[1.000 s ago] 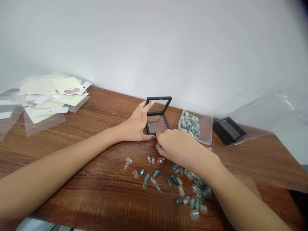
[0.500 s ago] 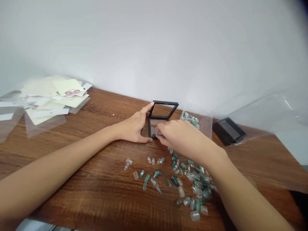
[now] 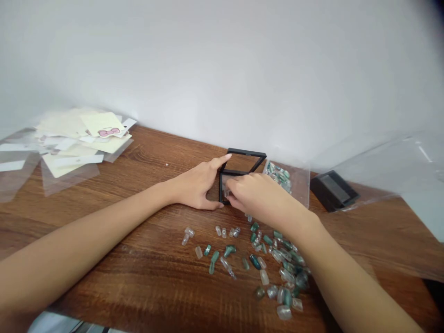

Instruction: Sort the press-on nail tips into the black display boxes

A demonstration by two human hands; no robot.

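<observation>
Your black frame [image 3: 234, 173] stands on the tabletop [image 3: 138, 259], its lid not yet closed. Your left hand [image 3: 198, 186] spreads along the frame's left side; your right hand [image 3: 260, 192] bunches over its base, pinching what, I cannot tell. Many nail tips [image 3: 264, 277] lie loose in front of the frame; others sit in the clear tray [image 3: 301, 182] to its right. Far left of it, a card [image 3: 100, 121] shows a pink bow [image 3: 109, 132]; no writing is legible.

A black-rimmed hinged case [image 3: 233, 173] lies open on the wooden table [image 3: 152, 159], lid [image 3: 247, 152] raised.
</observation>
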